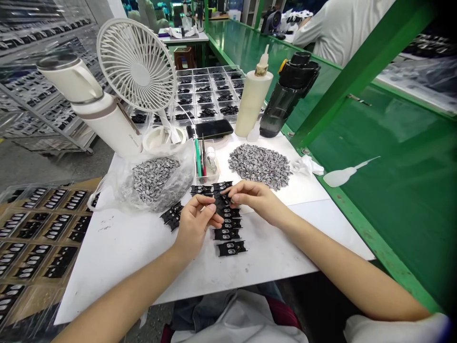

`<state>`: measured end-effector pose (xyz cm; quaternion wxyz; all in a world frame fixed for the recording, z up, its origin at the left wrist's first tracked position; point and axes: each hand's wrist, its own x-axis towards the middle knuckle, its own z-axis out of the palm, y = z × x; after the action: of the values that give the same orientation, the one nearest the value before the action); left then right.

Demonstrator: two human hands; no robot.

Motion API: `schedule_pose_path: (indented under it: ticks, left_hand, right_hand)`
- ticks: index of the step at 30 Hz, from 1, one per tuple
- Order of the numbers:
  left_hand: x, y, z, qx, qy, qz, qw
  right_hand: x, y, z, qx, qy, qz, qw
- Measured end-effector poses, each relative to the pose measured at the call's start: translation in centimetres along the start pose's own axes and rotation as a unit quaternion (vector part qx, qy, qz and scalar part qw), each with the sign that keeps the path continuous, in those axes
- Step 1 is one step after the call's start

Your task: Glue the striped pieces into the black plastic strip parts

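Both of my hands meet over a column of small black plastic parts [228, 233] laid on the white board [117, 247]. My left hand [194, 224] has its fingers curled and pinched at the column's left side. My right hand [255, 196] is curled too, fingertips pressing on a black part near the column's top [222, 202]. What sits between the fingertips is too small to name. A few more black parts [172, 214] lie left of my left hand.
A loose pile of small silver pieces [260, 164] lies behind my right hand; a plastic bag of the same [153, 177] sits at the left. Behind stand a white fan [137, 66], white jug [93, 105], glue bottle [253, 97], dark bottle [287, 95], phone [210, 128], part trays [210, 93]. Another person [339, 28] sits far right.
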<state>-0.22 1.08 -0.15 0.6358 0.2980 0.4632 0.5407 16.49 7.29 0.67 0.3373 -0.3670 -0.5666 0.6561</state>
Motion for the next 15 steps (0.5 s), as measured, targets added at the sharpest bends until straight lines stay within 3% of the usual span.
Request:
schedule_pose_path:
  ticks: [5, 9, 15]
  left_hand:
    - [-0.69, -0.4, -0.03, 0.084, -0.105, -0.005, 0.991]
    - [-0.95, -0.85, -0.26, 0.165, -0.105, 0.035, 0.98]
    - [-1.12, -0.38, -0.04, 0.186, -0.15, 0.04, 0.97]
  right_hand:
    - [-0.19, -0.27, -0.18, 0.003, -0.018, -0.004, 1.0]
    - [-0.73, -0.61, -0.3, -0.047, -0.048, -0.017, 0.998]
    - [-0.88, -0.47, -0.13, -0.106, -0.058, -0.064, 0.991]
